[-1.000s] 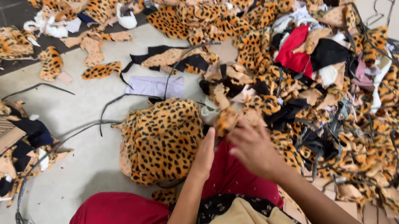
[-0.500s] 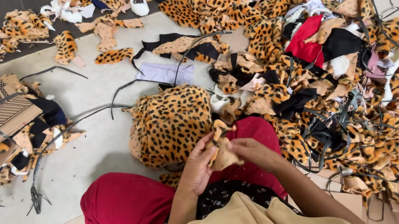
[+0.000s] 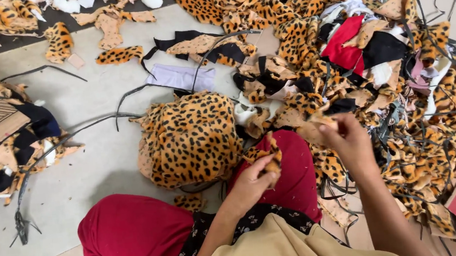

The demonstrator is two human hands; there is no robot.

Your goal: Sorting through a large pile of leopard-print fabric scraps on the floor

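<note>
a wide heap of leopard-print scraps (image 3: pixel 408 126) covers the floor (image 3: pixel 97 175) ahead and to the right, mixed with a red cloth (image 3: pixel 346 48), black pieces and thin dark strips. a large bundle of leopard fabric (image 3: pixel 190 140) sits just beside the red-clad knee (image 3: pixel 293 160). the left hand (image 3: pixel 253 182) is closed around a small leopard scrap (image 3: pixel 267 155) above the lap. the right hand (image 3: pixel 348 141) pinches a tan scrap (image 3: pixel 320 121) at the edge of the heap.

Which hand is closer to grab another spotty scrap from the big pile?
Probably the right hand: it reaches over the scrap pile, pinching a tan piece. The left hand holds a leopard-print scrap over the lap.
</note>
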